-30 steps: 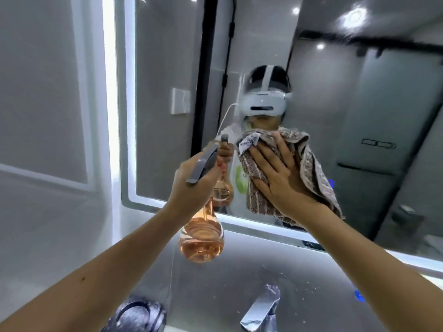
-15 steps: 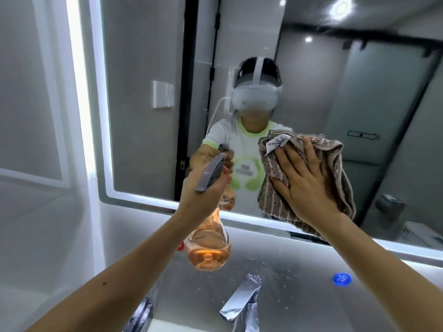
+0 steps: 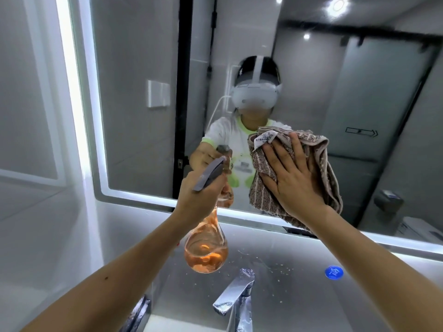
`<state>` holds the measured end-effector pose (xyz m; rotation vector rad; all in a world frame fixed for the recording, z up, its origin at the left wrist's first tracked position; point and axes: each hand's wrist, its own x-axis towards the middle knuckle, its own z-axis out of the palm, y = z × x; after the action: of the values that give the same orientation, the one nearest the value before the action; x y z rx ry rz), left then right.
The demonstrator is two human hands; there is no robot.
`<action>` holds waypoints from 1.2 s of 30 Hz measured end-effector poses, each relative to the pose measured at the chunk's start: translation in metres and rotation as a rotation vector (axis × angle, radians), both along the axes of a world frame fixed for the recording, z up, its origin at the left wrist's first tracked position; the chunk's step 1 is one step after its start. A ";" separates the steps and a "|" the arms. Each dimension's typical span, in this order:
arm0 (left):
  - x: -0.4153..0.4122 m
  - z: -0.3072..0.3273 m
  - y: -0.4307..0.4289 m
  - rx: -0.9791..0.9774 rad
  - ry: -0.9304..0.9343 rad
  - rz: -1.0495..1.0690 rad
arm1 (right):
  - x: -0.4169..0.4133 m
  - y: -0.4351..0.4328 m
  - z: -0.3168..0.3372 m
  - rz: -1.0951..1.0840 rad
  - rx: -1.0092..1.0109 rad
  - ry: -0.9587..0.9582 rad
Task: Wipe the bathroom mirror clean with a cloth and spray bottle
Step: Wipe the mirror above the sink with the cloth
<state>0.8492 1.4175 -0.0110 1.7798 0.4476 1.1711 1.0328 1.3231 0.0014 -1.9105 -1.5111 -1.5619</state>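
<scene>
Brown striped cloth (image 3: 261, 190) lies flat against the mirror (image 3: 134, 116), low on the glass and just above its lit bottom edge; your right hand (image 3: 296, 180) presses it there, palm down, fingers spread, no closed grip. Left of the cloth, your left hand (image 3: 201, 195) holds a closed grip on the neck of the spray bottle (image 3: 206, 250), grey nozzle aimed at the mirror. Bottle body hangs below the mirror's edge, holding orange liquid. Chrome faucet (image 3: 233, 298) sits below the mirror.
</scene>
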 end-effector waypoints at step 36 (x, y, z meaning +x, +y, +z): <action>-0.043 -0.026 0.030 0.136 -0.066 0.190 | -0.004 -0.002 -0.015 0.128 -0.097 -0.134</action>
<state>0.8058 1.4478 -0.0368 1.8392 0.5174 1.4175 1.0288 1.3213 -0.0131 -1.7491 -1.7578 -1.6154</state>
